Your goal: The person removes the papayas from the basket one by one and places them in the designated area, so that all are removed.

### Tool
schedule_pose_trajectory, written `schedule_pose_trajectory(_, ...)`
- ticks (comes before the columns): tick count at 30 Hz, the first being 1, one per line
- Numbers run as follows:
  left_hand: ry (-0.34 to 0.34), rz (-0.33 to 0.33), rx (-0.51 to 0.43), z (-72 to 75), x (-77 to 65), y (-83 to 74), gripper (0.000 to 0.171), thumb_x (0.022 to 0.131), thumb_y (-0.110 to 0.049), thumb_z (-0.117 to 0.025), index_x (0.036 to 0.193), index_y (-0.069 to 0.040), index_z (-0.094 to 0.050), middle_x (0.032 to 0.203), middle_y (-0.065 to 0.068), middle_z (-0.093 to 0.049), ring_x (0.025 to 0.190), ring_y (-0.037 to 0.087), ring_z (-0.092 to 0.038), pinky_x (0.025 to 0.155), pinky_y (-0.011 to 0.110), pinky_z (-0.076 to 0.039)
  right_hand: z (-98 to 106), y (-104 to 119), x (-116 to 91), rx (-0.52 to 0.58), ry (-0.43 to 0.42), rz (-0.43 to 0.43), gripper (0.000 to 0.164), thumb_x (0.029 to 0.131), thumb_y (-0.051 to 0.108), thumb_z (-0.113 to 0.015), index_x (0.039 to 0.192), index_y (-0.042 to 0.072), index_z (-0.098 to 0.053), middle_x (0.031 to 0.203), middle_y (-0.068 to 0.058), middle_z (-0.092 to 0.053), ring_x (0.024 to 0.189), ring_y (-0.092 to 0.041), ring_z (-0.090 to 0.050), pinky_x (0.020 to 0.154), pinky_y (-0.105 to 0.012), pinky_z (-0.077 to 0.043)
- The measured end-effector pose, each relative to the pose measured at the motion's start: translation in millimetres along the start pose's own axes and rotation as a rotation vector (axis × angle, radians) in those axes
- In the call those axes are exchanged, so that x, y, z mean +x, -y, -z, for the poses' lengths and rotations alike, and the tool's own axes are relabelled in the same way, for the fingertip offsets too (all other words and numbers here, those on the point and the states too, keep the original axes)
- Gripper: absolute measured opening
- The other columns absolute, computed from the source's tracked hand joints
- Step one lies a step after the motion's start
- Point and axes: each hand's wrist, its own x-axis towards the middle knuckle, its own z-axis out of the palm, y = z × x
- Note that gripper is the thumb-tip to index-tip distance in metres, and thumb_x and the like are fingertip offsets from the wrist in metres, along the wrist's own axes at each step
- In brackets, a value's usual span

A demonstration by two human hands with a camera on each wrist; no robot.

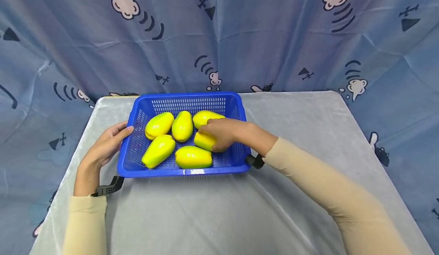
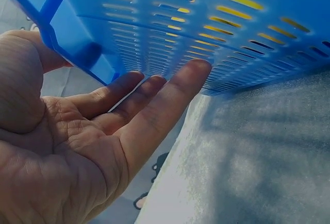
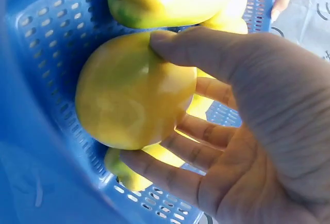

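Note:
A blue plastic basket (image 1: 151, 173) with slotted walls holds several glossy yellow-green papayas. My left hand (image 1: 107, 144) holds its left rim, thumb over the top and fingers along the outside. In the left wrist view those fingers (image 2: 160, 110) reach along the slotted outer wall, and the rim hides part of the thumb. My right hand (image 1: 224, 133) reaches over the basket's right side and grips a papaya (image 1: 204, 140) in the right half. The right wrist view shows the thumb on one side of this papaya (image 3: 129, 95) and the fingers on the other.
Close to the gripped fruit lie a papaya (image 1: 207, 117) behind it and another papaya (image 1: 193, 157) in front. Three more sit in the left half. The basket stands toward the back of a table (image 1: 212, 213) with a grey cloth. Behind hangs a blue patterned curtain (image 1: 257, 37).

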Motion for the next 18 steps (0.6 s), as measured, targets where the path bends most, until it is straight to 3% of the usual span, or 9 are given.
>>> schedule_pose_trajectory(9, 0.001, 0.006, -0.012, -0.5, 0.0, 1.1, 0.069, 0.114, -0.034, -0.046, 0.162, 0.01, -0.022, 0.111, -0.013, -0.072, 0.094, 0.005, -0.075, 0.081, 0.027, -0.066, -1.3, -5.3, -20.6, 0.104, -0.137, -0.003, 0.071, 0.096, 0.026, -0.073, 0.161, 0.019, -0.044, 0.148, -0.013, -0.054, 0.118, -0.028, -0.059, 0.108, -0.045, -0.055)
schedule_pose_trajectory(14, -0.004, 0.009, -0.001, -0.7, -0.7, 2.8, 0.069, 0.114, -0.036, -0.046, 0.163, 0.008, -0.023, 0.112, -0.015, -0.071, 0.096, 0.005, -0.075, 0.083, 0.027, -0.066, -3.7, -13.1, -32.6, 0.195, -0.278, -0.004, 0.075, 0.097, 0.03, -0.073, 0.163, 0.02, -0.04, 0.145, -0.013, -0.053, 0.116, -0.028, -0.058, 0.102, -0.045, -0.056)
schedule_pose_trajectory(18, -0.007, 0.004, -0.004, -0.4, -0.1, 1.6, 0.069, 0.114, -0.037, -0.046, 0.162, 0.008, -0.025, 0.113, -0.014, -0.07, 0.096, 0.004, -0.074, 0.083, 0.026, -0.066, -7.1, -20.1, -43.1, 0.278, -0.404, 0.013, 0.075, 0.097, 0.031, -0.075, 0.163, 0.02, -0.04, 0.147, -0.012, -0.052, 0.121, -0.027, -0.057, 0.106, -0.047, -0.057)
